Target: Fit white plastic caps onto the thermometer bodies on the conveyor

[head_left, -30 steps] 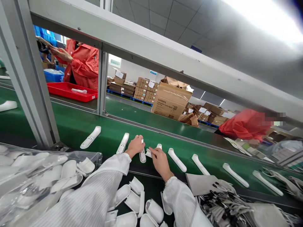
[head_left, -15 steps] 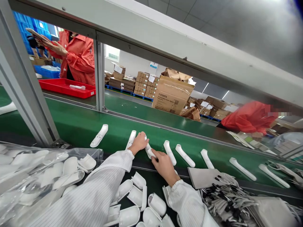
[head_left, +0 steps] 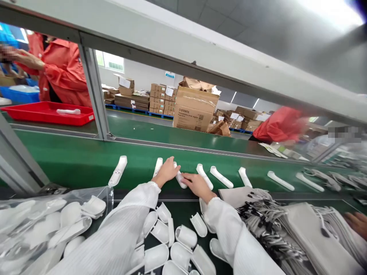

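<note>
My left hand (head_left: 166, 170) grips the upper end of a slim white handheld device (head_left: 178, 176) with a bent head, on the green conveyor belt (head_left: 143, 147). At the device's lower end, my right hand (head_left: 197, 185) has thumb and fingers closed on it. Close by my left hand lies another white device (head_left: 158, 166), partly hidden by that hand. To its left rests a similar device (head_left: 117, 171) with small marks on its face. A further device (head_left: 204, 176) lies just right of my right hand. Loose white plastic covers (head_left: 183, 236) lie below my forearms.
Clear bags of white parts (head_left: 57, 217) lie at left. On the right are grey cloth cuffs or pouches with cords (head_left: 312, 225) and another person's hand (head_left: 355, 223). A metal frame post (head_left: 93, 91) stands before a red tray (head_left: 48, 114). People in red jackets are beyond.
The view has swung to the right, so the background sits further left. Both hands stay on the same device, which lies between them. Another person's hand has appeared at the right edge.
</note>
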`<state>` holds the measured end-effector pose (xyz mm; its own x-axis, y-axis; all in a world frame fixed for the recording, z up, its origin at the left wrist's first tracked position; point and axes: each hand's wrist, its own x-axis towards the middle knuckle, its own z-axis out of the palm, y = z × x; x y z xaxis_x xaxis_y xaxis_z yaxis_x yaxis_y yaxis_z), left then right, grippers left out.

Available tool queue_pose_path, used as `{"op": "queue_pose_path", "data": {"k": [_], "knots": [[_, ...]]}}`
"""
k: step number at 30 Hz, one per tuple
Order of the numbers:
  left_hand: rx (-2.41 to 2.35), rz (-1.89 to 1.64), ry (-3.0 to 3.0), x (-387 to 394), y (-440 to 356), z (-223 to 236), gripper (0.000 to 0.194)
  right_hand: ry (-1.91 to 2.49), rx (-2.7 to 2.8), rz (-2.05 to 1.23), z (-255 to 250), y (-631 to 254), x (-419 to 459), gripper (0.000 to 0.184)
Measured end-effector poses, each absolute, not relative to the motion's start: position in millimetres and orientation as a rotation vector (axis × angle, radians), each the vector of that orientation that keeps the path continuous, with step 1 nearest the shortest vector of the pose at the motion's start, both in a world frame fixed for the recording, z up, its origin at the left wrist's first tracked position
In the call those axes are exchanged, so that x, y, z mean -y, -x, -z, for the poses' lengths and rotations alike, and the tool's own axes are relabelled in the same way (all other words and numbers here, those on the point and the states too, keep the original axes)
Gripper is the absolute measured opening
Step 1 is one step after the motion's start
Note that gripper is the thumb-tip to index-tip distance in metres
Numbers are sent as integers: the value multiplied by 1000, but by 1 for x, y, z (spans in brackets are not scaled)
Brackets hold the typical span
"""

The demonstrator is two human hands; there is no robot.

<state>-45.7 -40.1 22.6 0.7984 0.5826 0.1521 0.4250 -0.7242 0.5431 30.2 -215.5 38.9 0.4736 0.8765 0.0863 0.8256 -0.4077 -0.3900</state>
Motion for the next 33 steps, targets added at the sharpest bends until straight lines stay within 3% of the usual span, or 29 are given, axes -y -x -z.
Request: {"op": "queue_pose_path", "data": {"k": [5,9,13,17,20,24,28,33], "knots": [[-790,-703,-2724,33,57,-30,46,2462,1210,-191,-47,-38,282,32],[-937,-505,-2814,25,60,-23,35,2375,1344,-354,-38,-38,306,30],[-940,-356,-2755,23,62,-17,34,2242,1298,-437,-28,-49,289,20],[-955,-327,-2718,22,61,-14,33,2043,1089,-513,-27,-54,253,42],[-981,-306,-2707,22,60,-13,30,2009,1048,-370,-26,-41,225,50],[-1022,-285,-2699,23,57,-15,30,1994,1243,-167,-20,-18,199,48],[-1083,-284,-2691,31,62,-19,32,1898,1505,-225,-9,-3,204,44],[-1093,-264,-2593,46,67,-11,38,1963,1434,-263,24,-21,218,39]]}}
